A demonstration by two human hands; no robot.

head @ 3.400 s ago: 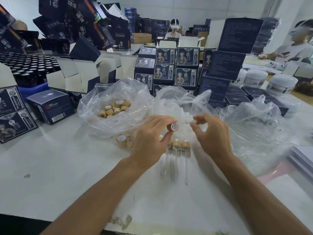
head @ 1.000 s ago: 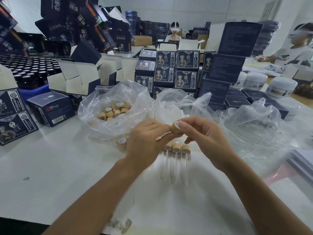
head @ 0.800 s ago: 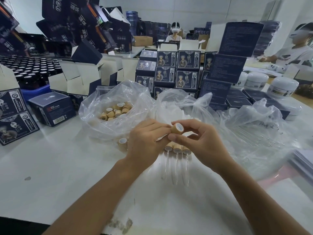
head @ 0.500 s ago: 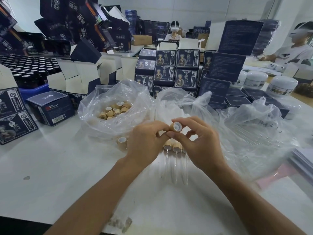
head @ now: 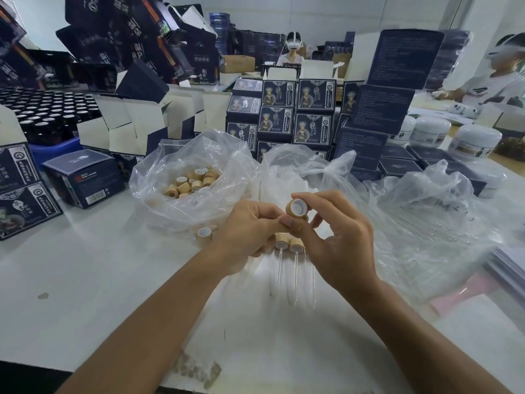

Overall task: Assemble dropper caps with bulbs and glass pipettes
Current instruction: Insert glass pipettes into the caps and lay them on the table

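Right now I have the small tan wood-grain dropper cap (head: 296, 207) pinched between both hands, above the table, its white-lined open end turned toward the camera. My right hand (head: 338, 240) grips it with thumb and fingertips; my left hand (head: 248, 228) is curled closed against its far side, and I cannot tell how much of the cap those fingers cover or whether a bulb is seated in it.

Just below my hands lie finished droppers (head: 287, 248), tan collars side by side with thin clear glass pipettes pointing toward me; my right hand hides part of the row, so the count is unclear. One loose tan cap (head: 204, 234) stands beside my left hand.

Behind, a crinkled clear plastic bag (head: 181, 177) holds a heap of the same caps. A second clear bag (head: 287, 172) holds something white I can't make out, and a third clear bag (head: 431, 217) on the right shows faint glass tubes.

All this sits on a smooth white table (head: 85, 280), chipped at its near edge. Dark blue printed cartons (head: 295, 115) are stacked beyond, with white round jars (head: 474, 143) at right and dark bottles (head: 48, 115) at left.
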